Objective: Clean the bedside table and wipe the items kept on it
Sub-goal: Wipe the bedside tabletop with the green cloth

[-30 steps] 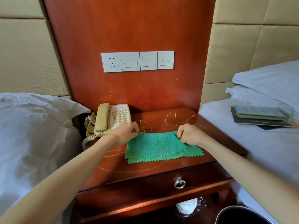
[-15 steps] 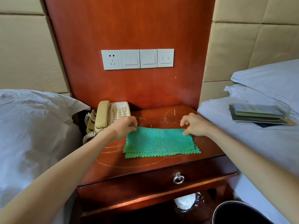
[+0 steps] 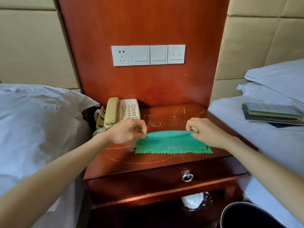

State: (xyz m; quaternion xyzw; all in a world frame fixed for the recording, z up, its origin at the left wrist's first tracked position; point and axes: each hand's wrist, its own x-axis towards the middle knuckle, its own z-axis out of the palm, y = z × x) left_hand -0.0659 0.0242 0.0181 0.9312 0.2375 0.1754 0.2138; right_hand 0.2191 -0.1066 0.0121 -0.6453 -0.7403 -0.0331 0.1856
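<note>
Now we are pinching the far folded edge of the green zigzag-edged microfibre cloth (image 3: 171,143) in each grip, left hand (image 3: 127,131) and right hand (image 3: 203,131), on the scratched reddish wooden surface (image 3: 131,163); uneven pulling could undo the fold.

1. Bedside table (image 3: 125,163): reddish wood, glossy varnish, top marked with pale curved scratches.
2. Cloth (image 3: 171,143): green, fuzzy matt textile, zigzag-cut edges.
3. Telephone (image 3: 122,111): cream plastic, smooth, slight sheen.
4. Drawer ring pull (image 3: 187,176): shiny metal.
5. Wall panel (image 3: 148,27): glossy reddish wood, scuffed low down.
6. Switch plates (image 3: 148,55): white smooth plastic.
7. Bed linen (image 3: 32,120): white matt fabric, creased.
</note>
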